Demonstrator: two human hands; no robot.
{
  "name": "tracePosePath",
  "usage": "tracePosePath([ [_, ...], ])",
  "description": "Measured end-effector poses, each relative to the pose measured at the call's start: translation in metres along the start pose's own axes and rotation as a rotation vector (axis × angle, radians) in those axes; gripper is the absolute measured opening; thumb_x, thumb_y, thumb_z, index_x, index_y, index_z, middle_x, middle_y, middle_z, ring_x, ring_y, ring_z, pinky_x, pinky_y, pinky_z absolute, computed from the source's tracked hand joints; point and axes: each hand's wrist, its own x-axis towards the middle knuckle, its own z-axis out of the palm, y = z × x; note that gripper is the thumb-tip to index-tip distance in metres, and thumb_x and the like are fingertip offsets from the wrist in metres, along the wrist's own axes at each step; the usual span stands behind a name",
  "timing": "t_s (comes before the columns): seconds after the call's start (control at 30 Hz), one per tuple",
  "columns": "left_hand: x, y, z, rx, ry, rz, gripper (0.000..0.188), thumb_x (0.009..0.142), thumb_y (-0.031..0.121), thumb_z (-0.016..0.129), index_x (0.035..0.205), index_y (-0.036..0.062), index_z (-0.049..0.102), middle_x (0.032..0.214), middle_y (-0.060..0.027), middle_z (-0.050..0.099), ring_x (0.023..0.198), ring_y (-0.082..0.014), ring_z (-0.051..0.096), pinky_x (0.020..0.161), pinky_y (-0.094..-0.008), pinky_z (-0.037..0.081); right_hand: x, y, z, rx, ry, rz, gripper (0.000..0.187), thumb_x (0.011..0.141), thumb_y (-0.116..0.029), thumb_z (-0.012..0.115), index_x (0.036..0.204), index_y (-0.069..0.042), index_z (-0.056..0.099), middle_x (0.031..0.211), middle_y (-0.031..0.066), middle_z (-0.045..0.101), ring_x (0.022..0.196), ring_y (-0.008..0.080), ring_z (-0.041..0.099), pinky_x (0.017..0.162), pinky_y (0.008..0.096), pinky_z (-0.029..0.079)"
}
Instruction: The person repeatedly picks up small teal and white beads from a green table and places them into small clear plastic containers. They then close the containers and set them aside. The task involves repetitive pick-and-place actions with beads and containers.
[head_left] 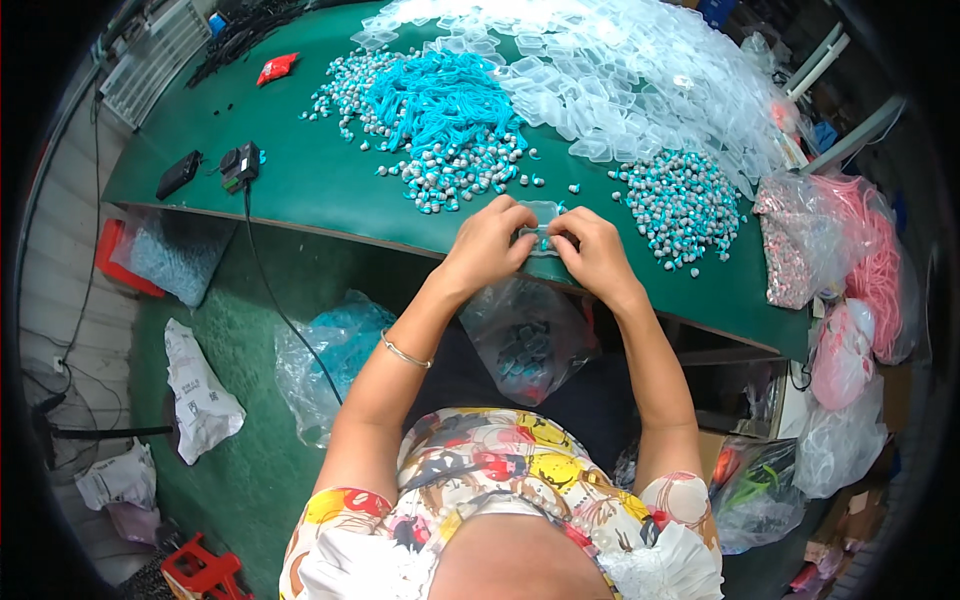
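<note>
Both hands meet at the front edge of the green table, over a small clear plastic case (pixel 541 210). My left hand (pixel 487 243) grips the case's left side with bent fingers. On its right side, my right hand (pixel 594 250) pinches with thumb and fingers. A bit of blue shows inside the case between my thumbs; its exact shape is too small to tell. Just beyond my left hand lies a pile of small grey-and-blue plugs (pixel 452 178), resembling earplugs, with a heap of bright blue cords (pixel 440 100) behind it. Another pile of plugs (pixel 683 205) lies right of my right hand.
A large mound of clear plastic cases (pixel 640 75) covers the table's far right. A black box with a cable (pixel 240 166), a black case (pixel 179 175) and a red packet (pixel 277 69) lie left. Plastic bags (pixel 527 340) hang below the edge; bags of pink cords (pixel 872 265) stand right.
</note>
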Motion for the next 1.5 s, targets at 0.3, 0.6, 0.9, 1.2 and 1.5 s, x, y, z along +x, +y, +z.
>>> tracePosePath([
  [0.3, -0.008, -0.008, 0.002, 0.025, 0.049, 0.044, 0.015, 0.081, 0.015, 0.074, 0.094, 0.0085, 0.071, 0.091, -0.0071, 0.062, 0.071, -0.0233, 0.062, 0.063, -0.0351, 0.049, 0.02, 0.008, -0.011, -0.025, 0.005, -0.001, 0.009, 0.081, -0.002, 0.068, 0.09, -0.004, 0.069, 0.087, 0.0116, 0.066, 0.075, 0.029, 0.065, 0.067, 0.0381, 0.051],
  [0.6, -0.008, -0.009, 0.0, 0.053, 0.008, 0.109, 0.026, 0.075, 0.027, 0.08, 0.093, 0.0118, 0.07, 0.092, -0.0068, 0.062, 0.085, -0.0297, 0.063, 0.071, -0.0405, 0.05, 0.111, 0.054, 0.012, -0.141, 0.062, -0.081, 0.009, 0.082, -0.009, 0.068, 0.09, -0.006, 0.069, 0.087, 0.0127, 0.067, 0.084, 0.0322, 0.066, 0.075, 0.0431, 0.052],
  [0.9, -0.01, -0.011, 0.001, 0.043, -0.019, 0.118, 0.025, 0.076, 0.029, 0.079, 0.093, 0.0128, 0.069, 0.093, -0.0067, 0.061, 0.088, -0.0294, 0.062, 0.074, -0.0415, 0.049, 0.165, 0.062, 0.05, -0.423, -0.065, 0.158, 0.017, 0.082, -0.014, 0.068, 0.097, -0.008, 0.071, 0.097, 0.0172, 0.072, 0.095, 0.0375, 0.068, 0.082, 0.0485, 0.053],
  [1.2, -0.01, -0.012, 0.0, 0.068, -0.011, 0.137, 0.027, 0.077, 0.028, 0.078, 0.094, 0.0117, 0.067, 0.09, -0.0063, 0.061, 0.088, -0.0292, 0.061, 0.076, -0.0413, 0.049, 0.16, 0.065, 0.053, -0.378, -0.068, 0.241, 0.022, 0.08, -0.009, 0.062, 0.099, -0.007, 0.073, 0.097, 0.0197, 0.072, 0.094, 0.0391, 0.069, 0.084, 0.0484, 0.053],
  [1.5, -0.01, -0.01, 0.001, 0.066, 0.001, 0.114, 0.026, 0.076, 0.026, 0.078, 0.095, 0.0109, 0.067, 0.087, -0.0062, 0.061, 0.086, -0.0287, 0.061, 0.075, -0.0415, 0.048, 0.151, 0.067, 0.026, -0.158, 0.075, 0.206, 0.022, 0.08, -0.006, 0.061, 0.098, -0.004, 0.073, 0.088, 0.016, 0.073, 0.081, 0.0298, 0.071, 0.077, 0.0408, 0.055],
])
